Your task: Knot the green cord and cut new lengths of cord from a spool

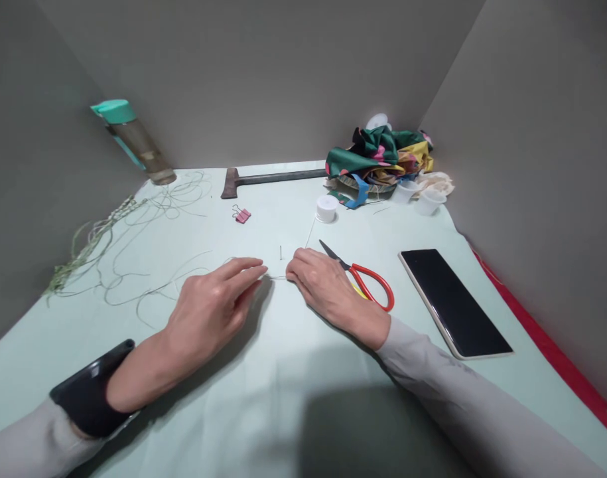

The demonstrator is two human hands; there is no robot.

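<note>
A thin pale thread [278,278] stretches between my two hands, low over the table. My left hand [211,302] is palm down with its fingertips drawn together at the thread's left end; the exact grip is partly hidden. My right hand [328,289] is closed, fingers curled and pressed on the thread near the tabletop. A small nail [280,253] stands upright just beyond the gap between my hands. From a white spool [326,209] behind, a white cord [310,234] runs down to my right fingers. Red-handled scissors [367,282] lie beside my right hand, partly covered.
Loose green threads [117,265] spread across the left side. A bottle [141,143] stands at the back left. Behind lie a hammer [273,178] and a pink binder clip [242,214]. Bunched fabric [383,156] and plastic cups [429,201] sit back right; a phone [455,302] lies right.
</note>
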